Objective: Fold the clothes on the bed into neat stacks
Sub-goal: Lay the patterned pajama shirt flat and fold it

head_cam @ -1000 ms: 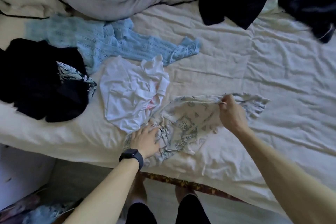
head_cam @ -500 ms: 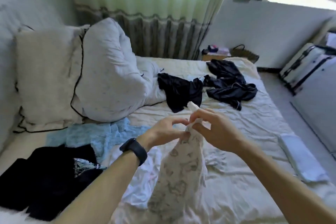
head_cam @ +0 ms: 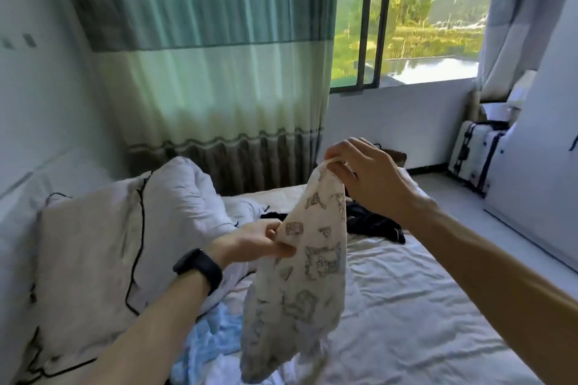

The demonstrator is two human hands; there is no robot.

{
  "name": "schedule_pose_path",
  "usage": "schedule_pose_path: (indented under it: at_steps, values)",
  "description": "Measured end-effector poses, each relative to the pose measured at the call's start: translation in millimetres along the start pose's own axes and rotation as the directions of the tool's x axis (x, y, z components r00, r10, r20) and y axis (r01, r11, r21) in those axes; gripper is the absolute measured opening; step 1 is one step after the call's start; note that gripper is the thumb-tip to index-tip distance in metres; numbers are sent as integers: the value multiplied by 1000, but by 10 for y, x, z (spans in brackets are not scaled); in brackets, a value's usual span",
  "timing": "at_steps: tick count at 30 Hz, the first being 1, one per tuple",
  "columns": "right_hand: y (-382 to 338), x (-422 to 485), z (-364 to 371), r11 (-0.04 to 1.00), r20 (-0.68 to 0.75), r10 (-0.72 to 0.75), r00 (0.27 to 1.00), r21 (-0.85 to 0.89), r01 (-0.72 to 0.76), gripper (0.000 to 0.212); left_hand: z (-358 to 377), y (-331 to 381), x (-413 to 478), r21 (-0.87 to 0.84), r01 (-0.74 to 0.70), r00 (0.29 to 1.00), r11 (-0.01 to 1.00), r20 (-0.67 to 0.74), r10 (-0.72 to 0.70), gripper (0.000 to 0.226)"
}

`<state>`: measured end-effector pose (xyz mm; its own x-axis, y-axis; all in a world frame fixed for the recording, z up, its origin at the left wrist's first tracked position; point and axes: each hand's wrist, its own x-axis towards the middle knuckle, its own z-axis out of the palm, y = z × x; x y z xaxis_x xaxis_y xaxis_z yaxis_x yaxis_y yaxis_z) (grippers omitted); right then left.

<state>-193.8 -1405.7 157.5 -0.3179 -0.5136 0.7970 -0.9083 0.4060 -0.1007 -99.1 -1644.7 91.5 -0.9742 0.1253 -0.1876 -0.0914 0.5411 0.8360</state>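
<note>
A cream patterned garment [head_cam: 308,278] hangs in the air over the bed [head_cam: 406,306]. My right hand [head_cam: 366,175] pinches its top edge, raised high. Lower and to the left, my left hand [head_cam: 259,241], with a black watch on the wrist, pinches the garment's side edge. A light blue knit garment [head_cam: 212,341] lies on the sheet below my left forearm. A dark garment [head_cam: 372,222] lies crumpled further back on the bed, partly hidden behind the hanging cloth.
Large white pillows [head_cam: 103,247] with black piping lean at the left. A striped green curtain [head_cam: 212,56] and a window [head_cam: 406,15] stand behind the bed. A white suitcase [head_cam: 475,159] stands by the right wall.
Both hands lifted the patterned garment off the bed. Since half a second ago the right hand rose higher and the left hand slid down along the edge, spreading the cloth. The view tilted upward.
</note>
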Motion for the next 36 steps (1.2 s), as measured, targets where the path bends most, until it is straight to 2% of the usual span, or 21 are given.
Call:
schedule_pose_path:
  at_steps: [3,5,8,10,14,16,19,22,27,29,30,32,33,34,36]
  values:
    - [223,173,-136,998,-64,52,997,-19,-53,11,-119,-27,17,157,13,992,988,-127,7,27]
    - [422,221,-207,991,-68,130,989,-33,-133,12,-212,-7,0,155,-6,970,988,-238,43,34]
    - [691,185,-218,959,-19,280,960,-48,-281,17,-428,112,-16,209,-4,855,978,-506,111,43]
    - [789,142,-140,928,0,369,929,-62,-368,21,-562,220,-1,214,-20,801,977,-582,144,40]
    - [782,121,65,877,20,481,877,-32,-480,23,-689,403,73,392,34,725,919,-643,247,38]
    - [767,123,144,863,65,505,861,-67,-501,24,-740,410,84,425,76,693,902,-673,259,33]
    - [790,114,178,852,97,519,849,-147,-503,25,-828,333,32,447,123,679,886,-689,253,29]
    - [817,131,170,810,122,581,804,-184,-557,29,-900,241,-26,458,144,672,877,-696,253,35]
    - [657,365,229,713,152,692,705,9,-702,40,-933,179,-2,426,188,648,885,-731,215,34]
    - [530,452,282,608,202,734,648,228,-760,40,-855,198,57,413,172,679,894,-707,196,28]
    - [457,486,330,499,263,749,609,381,-778,38,-789,225,106,357,114,704,927,-688,178,22]
    - [270,553,437,182,422,729,540,640,-746,33,-578,328,196,70,-73,796,995,-597,101,10]
    - [180,582,489,46,480,705,521,703,-710,31,-442,399,238,-13,-138,823,990,-558,108,29]
    - [109,604,532,-51,519,689,506,731,-680,31,-298,451,284,-11,-185,818,983,-556,148,49]
    - [18,638,570,-180,564,671,481,754,-632,32,-55,473,411,134,-148,759,980,-620,200,64]
